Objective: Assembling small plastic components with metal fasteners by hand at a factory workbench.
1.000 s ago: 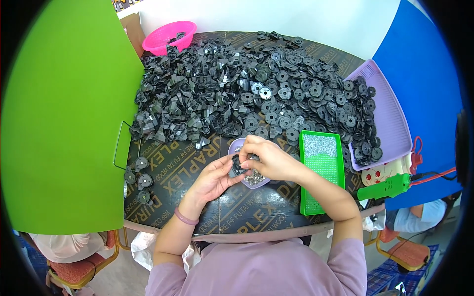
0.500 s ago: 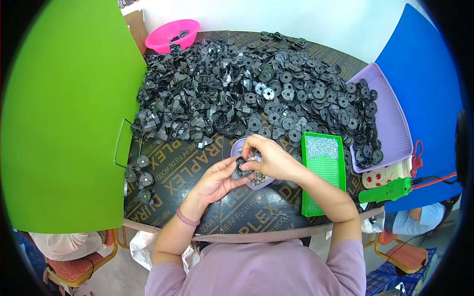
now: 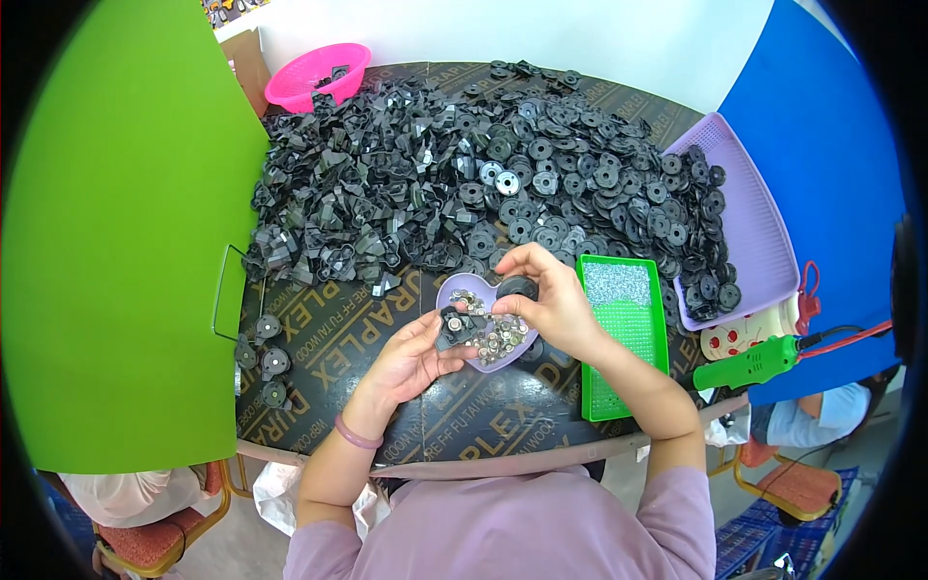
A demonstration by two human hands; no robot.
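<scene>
Black bracket part [image 3: 454,327] pinched in left hand [image 3: 411,360], flat side up; right hand [image 3: 553,302] grips black disc [image 3: 517,287] edge-on.

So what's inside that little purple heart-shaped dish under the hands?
The heart-shaped dish holds a heap of small round silvery metal pieces. The left hand and right hand cover part of it, so the rest of its contents cannot be seen.

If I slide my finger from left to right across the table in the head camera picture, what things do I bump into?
Green board → few finished black parts → left hand holding a black part → purple heart-shaped dish → right hand → green tray → green power tool.
</scene>
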